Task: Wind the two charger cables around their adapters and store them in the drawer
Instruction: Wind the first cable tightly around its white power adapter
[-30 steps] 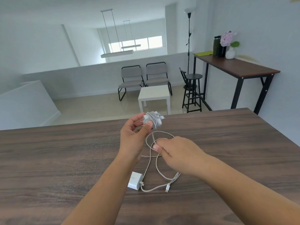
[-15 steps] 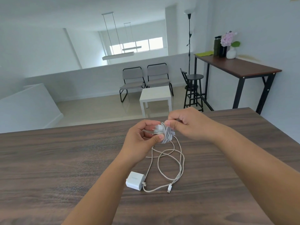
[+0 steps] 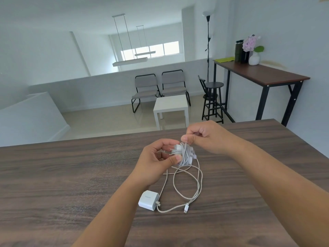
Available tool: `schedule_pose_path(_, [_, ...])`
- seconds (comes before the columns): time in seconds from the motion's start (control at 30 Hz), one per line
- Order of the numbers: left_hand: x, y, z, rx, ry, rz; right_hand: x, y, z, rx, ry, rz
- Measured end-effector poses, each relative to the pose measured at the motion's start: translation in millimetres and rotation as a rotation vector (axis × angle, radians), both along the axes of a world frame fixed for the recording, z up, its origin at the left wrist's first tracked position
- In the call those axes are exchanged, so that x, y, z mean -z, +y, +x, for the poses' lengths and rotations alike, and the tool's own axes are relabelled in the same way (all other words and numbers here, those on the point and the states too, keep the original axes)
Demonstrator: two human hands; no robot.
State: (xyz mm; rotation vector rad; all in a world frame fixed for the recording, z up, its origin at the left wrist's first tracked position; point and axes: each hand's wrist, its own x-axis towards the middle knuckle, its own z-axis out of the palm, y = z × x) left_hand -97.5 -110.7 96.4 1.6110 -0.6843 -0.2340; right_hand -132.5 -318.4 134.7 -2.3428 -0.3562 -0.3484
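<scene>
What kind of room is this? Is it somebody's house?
Probably a home's upstairs loft or lounge, though it could be a small office. Two grey chairs sit by a white side table, and a tall desk holds a vase of flowers.

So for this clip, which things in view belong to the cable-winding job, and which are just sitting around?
Part of the job:
- left hand holding the half-wound adapter
- right hand pinching its cable
- second adapter lying on the wooden table, its loose cable unwound

Just lying about:
- two grey chairs
- white side table
- black stool
- flower vase

No drawer is visible.
</scene>
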Motion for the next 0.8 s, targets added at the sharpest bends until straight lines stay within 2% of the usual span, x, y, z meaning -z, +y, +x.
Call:
schedule_pose_path(0.2, [-1,1,-1,0.174,0.126,-0.177,5,2,-4,-0.081,0.053,0.443])
schedule_pose_path(0.33, [-5,-4,-3,0.265,0.355,-0.507,18,7,-4,-0.057,0.014,0.671])
schedule_pose_path(0.47, [-7,-13,0,0.177,0.521,-0.696,31,16,-4,0.084,-0.100,0.417])
schedule_pose_path(0.6, [-5,-21,-2,0.054,0.577,-0.748,30,25,-7,0.281,-0.444,0.007])
schedule_pose_path(0.7, [-4,-24,-2,-0.002,0.605,-0.783,31,29,-9,0.335,-0.551,0.027])
schedule_pose_path(0.8, [-4,-25,-4,-0.021,0.633,-0.802,29,32,-11,0.309,-0.544,0.157])
